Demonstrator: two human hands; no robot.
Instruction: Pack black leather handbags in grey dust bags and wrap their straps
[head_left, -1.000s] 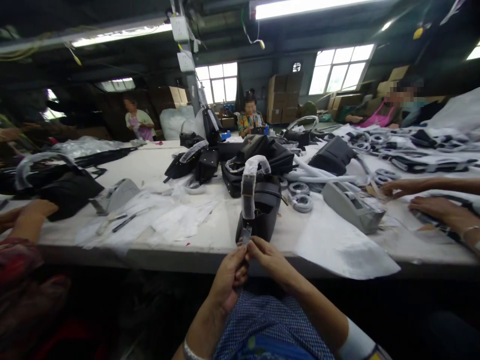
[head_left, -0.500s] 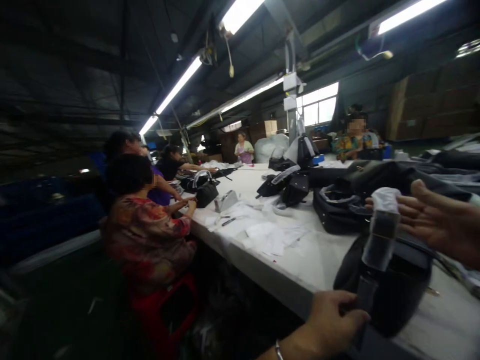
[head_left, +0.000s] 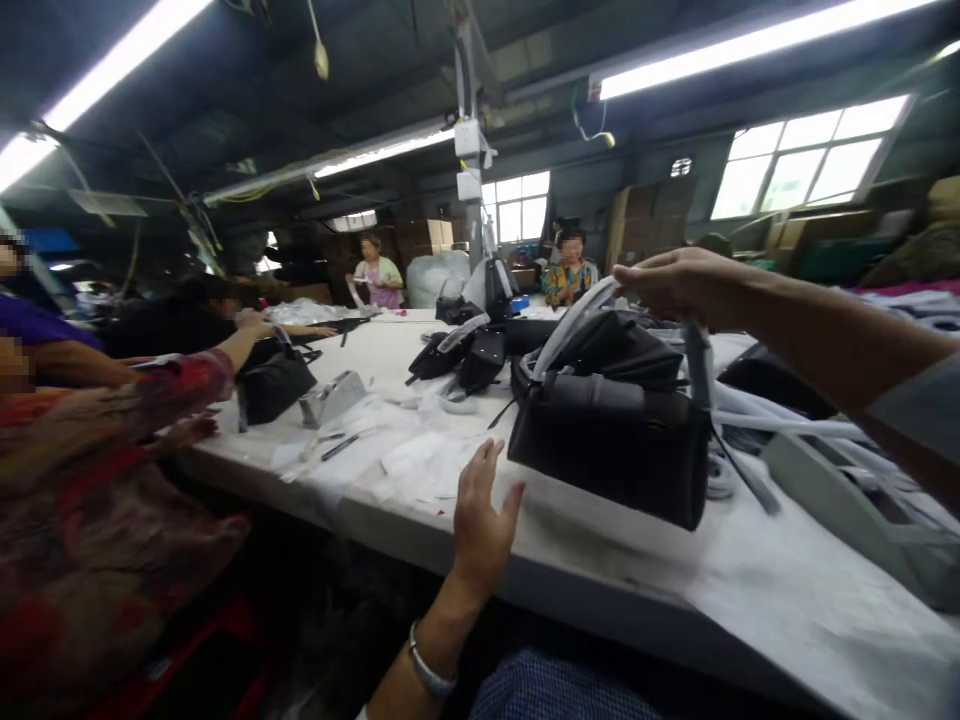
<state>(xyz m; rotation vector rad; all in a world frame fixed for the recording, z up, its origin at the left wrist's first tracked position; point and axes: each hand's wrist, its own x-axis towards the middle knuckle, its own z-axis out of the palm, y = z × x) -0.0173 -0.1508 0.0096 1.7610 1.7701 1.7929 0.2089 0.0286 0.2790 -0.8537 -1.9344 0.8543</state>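
Observation:
My right hand (head_left: 664, 283) is closed on the handle (head_left: 574, 325) of a black handbag (head_left: 607, 450); the handle is wrapped in pale film. The bag tilts and seems to hang just over the tabletop, though its contact with the table is hard to judge. A grey-wrapped band lies across its top, and a dark strap dangles at its right side. Left of the bag, my left hand (head_left: 484, 520) is raised over the table's front edge, fingers spread and holding nothing. A bracelet circles that wrist.
White paper sheets (head_left: 405, 440) and a dark pen-like tool (head_left: 340, 447) lie on the white table (head_left: 810, 600). More black bags (head_left: 480, 358) stand farther back. A co-worker in a red patterned top (head_left: 112, 480) reaches toward another bag (head_left: 277, 388) at left. Pale wrapped strips lie at right.
The view has swung right. My left hand has let go of the dark strap piece and opened. My right hand, open before, now grips the bag's handle.

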